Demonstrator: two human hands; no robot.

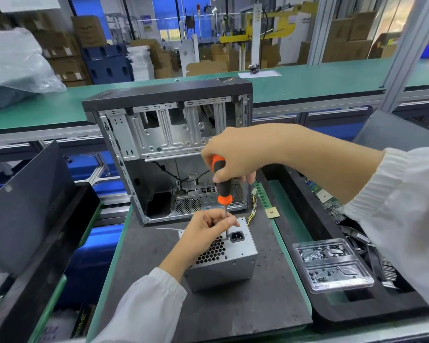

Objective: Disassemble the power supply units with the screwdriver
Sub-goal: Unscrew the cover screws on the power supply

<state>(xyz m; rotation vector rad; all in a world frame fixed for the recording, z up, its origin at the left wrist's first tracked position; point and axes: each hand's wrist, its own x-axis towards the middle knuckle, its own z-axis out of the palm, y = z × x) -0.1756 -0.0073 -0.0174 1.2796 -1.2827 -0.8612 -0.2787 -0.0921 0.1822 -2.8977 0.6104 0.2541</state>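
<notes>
While both hands grip it, the screwdriver [222,186] stands near-upright, tip down on the power supply [235,258].

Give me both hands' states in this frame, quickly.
Left hand: fingers pinch the shaft of the screwdriver, resting on the power supply unit.
Right hand: grips the screwdriver handle.
</notes>
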